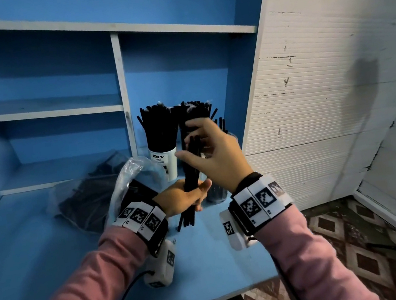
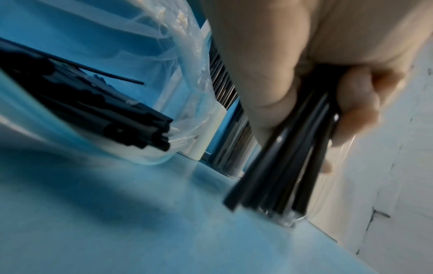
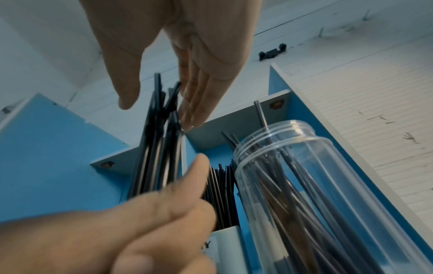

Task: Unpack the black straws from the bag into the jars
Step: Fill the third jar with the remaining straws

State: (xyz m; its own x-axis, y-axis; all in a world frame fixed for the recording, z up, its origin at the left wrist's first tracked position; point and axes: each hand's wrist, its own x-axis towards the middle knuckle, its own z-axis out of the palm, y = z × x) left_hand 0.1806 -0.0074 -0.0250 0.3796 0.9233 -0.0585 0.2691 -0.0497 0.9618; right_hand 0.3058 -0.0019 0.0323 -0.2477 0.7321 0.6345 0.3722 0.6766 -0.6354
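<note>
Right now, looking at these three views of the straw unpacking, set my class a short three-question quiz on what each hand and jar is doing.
1. True or false: the left hand holds a bunch of black straws in a closed grip.
2. Multiple choice: the right hand is A) inside the plastic bag; B) at the top end of the held bunch, fingers fairly straight; C) flat on the desk.
3. Fill in: the clear jar has its lid ____.

Key: 1 true. 2 B. 3 off; the white jar beside it is packed with straws.
</note>
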